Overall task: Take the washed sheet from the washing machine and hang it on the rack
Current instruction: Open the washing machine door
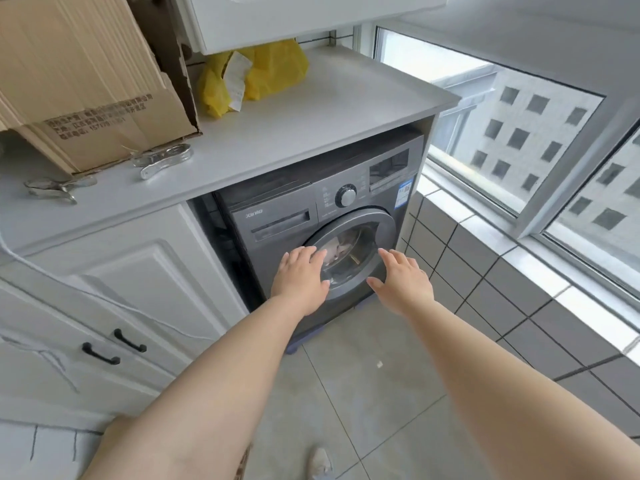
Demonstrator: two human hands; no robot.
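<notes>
Grey washing machine [322, 216] is sitting under the white surface [277, 112], its round door [351, 252] facing out toward the person. Left hand [299, 275] and right hand [403, 278] are reaching for it, fingers spread, holding nothing. Pale sheet [341, 249] is lying bunched behind the glass, no long axis readable. Tugging the latched door could jam it; damp cloth could drag onto the floor [363, 393].

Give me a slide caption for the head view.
Both open hands, left hand and right hand, reach toward the grey front-loading washing machine's closed round door.
</notes>
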